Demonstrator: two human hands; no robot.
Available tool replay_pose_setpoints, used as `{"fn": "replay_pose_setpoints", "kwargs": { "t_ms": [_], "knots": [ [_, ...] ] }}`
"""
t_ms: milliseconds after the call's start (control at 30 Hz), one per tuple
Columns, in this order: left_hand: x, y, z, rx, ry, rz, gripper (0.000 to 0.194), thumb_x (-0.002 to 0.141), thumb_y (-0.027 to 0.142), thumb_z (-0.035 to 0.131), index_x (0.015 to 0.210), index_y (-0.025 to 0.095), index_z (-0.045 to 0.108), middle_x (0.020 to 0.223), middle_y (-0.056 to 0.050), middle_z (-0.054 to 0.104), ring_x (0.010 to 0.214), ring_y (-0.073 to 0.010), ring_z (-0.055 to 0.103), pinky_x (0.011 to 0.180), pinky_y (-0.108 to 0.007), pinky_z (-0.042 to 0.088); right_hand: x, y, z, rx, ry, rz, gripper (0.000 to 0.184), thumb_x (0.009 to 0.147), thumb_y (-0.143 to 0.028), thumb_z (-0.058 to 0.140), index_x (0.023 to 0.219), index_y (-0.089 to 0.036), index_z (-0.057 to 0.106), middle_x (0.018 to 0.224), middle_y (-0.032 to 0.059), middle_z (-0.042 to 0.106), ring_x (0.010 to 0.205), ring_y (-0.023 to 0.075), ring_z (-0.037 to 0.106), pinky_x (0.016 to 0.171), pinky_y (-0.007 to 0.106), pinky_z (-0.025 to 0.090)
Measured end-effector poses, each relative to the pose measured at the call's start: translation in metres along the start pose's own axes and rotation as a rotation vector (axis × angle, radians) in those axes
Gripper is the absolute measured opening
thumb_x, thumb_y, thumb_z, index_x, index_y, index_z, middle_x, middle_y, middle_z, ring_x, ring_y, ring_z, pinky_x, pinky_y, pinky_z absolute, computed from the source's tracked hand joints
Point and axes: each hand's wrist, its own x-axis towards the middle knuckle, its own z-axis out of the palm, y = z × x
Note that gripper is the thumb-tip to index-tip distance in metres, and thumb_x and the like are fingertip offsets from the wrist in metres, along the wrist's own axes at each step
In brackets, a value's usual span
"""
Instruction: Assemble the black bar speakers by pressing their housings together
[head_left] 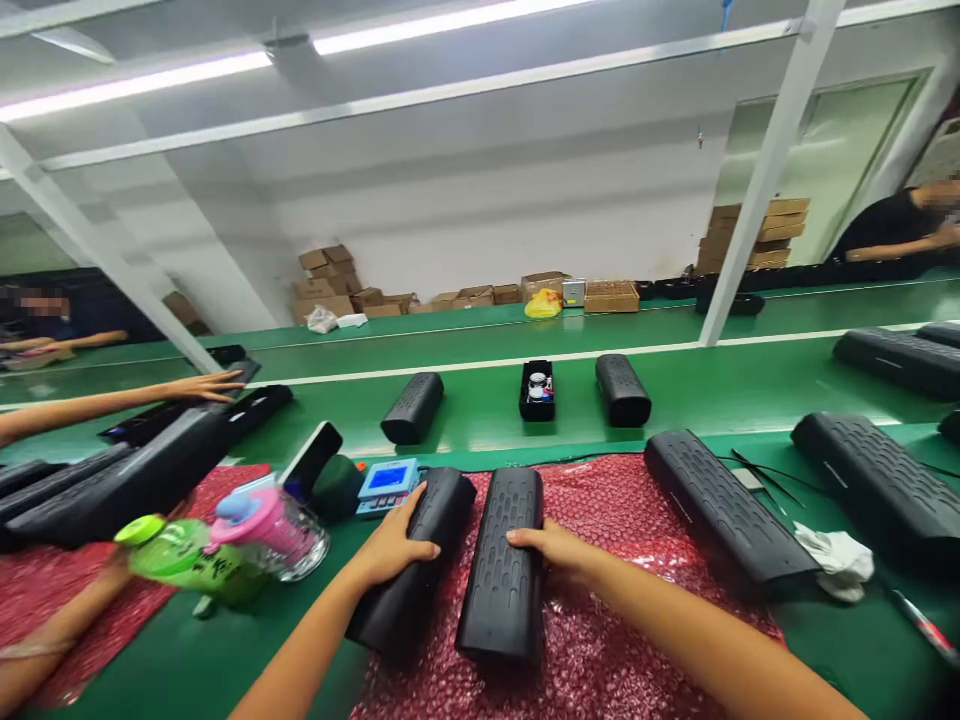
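Two long black plastic casings with slotted tops lie side by side over red bubble wrap (592, 650). My left hand (397, 540) is wrapped over the left casing (401, 600), its thumb pointing across the top. Around the right edge of the other casing (499, 590) my right hand (559, 550) is closed, thumb on the slotted face. A narrow gap separates the two casings. Just beyond my left hand stands a small blue meter (388, 487) with a lit screen. Another black casing (727, 510) rests on the wrap's right side.
Along the green belt (480, 420) sit further casings and an open one (537, 390) with white round parts and wires. At left are a green bottle (195, 560), a pink-lidded cup (270, 535) and a co-worker's hand (199, 388) on casings. A white tissue (836, 562) lies right.
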Motion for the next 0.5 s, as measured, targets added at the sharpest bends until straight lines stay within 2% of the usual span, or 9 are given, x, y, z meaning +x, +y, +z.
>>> {"fn": "replay_pose_setpoints", "kwargs": {
  "t_ms": [67, 200, 267, 400, 500],
  "knots": [
    [-0.002, 0.003, 0.003, -0.001, 0.015, -0.015, 0.100, 0.060, 0.030, 0.065, 0.145, 0.015, 0.014, 0.144, -0.016, 0.030, 0.130, -0.0278, 0.033, 0.106, -0.035, 0.026, 0.005, -0.004, 0.005, 0.055, -0.006, 0.036, 0.040, 0.079, -0.038, 0.063, 0.108, -0.012, 0.052, 0.088, 0.0059, 0.063, 0.069, 0.0140, 0.061, 0.063, 0.028, 0.050],
    [-0.006, 0.022, 0.016, -0.004, 0.065, -0.093, 0.106, 0.053, 0.029, 0.073, 0.145, 0.024, 0.020, 0.140, -0.020, 0.030, 0.124, -0.0413, 0.038, 0.098, -0.048, 0.033, 0.001, -0.008, 0.014, 0.148, 0.021, 0.065, 0.029, 0.088, -0.035, 0.054, 0.105, -0.011, 0.054, 0.090, 0.0055, 0.062, 0.073, 0.0127, 0.060, 0.067, 0.029, 0.052],
    [-0.008, 0.029, 0.019, -0.034, 0.082, -0.113, 0.107, 0.049, 0.027, 0.075, 0.144, 0.026, 0.024, 0.140, -0.021, 0.029, 0.121, -0.0447, 0.040, 0.096, -0.052, 0.033, -0.004, -0.008, 0.020, 0.186, 0.054, 0.055, 0.027, 0.089, -0.032, 0.054, 0.106, -0.011, 0.054, 0.092, 0.0053, 0.061, 0.074, 0.0125, 0.060, 0.067, 0.029, 0.052],
    [-0.012, 0.035, 0.015, -0.189, 0.089, -0.105, 0.111, 0.044, 0.021, 0.076, 0.143, 0.021, 0.027, 0.140, -0.017, 0.032, 0.124, -0.0406, 0.037, 0.103, -0.048, 0.028, -0.020, -0.005, 0.020, 0.225, 0.123, 0.028, 0.028, 0.083, -0.019, 0.057, 0.108, -0.011, 0.050, 0.094, 0.0052, 0.062, 0.074, 0.0124, 0.061, 0.067, 0.027, 0.052],
    [-0.023, 0.039, 0.014, -0.394, 0.072, -0.105, 0.108, 0.048, 0.022, 0.073, 0.143, 0.016, 0.021, 0.139, -0.017, 0.036, 0.121, -0.0344, 0.042, 0.101, -0.042, 0.035, -0.038, -0.001, 0.001, 0.178, 0.196, 0.058, 0.036, 0.072, -0.021, 0.064, 0.103, -0.011, 0.049, 0.087, 0.0072, 0.063, 0.070, 0.0163, 0.062, 0.063, 0.030, 0.052]
  ]
}}
